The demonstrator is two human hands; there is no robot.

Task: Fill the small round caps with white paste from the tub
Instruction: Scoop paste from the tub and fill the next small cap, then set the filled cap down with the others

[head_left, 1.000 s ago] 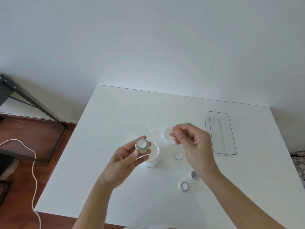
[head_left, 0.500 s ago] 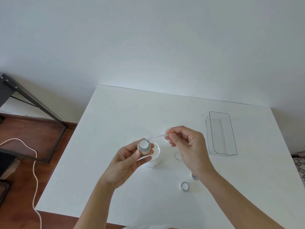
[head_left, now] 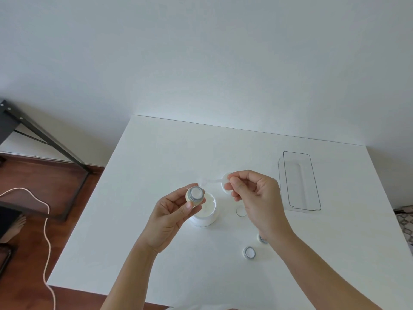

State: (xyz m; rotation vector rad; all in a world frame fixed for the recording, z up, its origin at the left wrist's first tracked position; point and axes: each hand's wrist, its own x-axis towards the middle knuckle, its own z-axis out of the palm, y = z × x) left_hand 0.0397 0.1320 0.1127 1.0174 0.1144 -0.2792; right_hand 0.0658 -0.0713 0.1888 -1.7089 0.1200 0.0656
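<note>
I see the left hand (head_left: 169,218) gripping a small cap (head_left: 195,194) above the open tub (head_left: 206,212). The right hand (head_left: 257,198) pinches a clear spatula (head_left: 210,181), its tip just beside the cap.

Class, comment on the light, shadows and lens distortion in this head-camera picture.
Head view: soft, even daylight; faint shadows beside the tub and under the right hand. White spatula nearly vanishes against the white table. Wide-angle lens splays the table edges outward.
</note>
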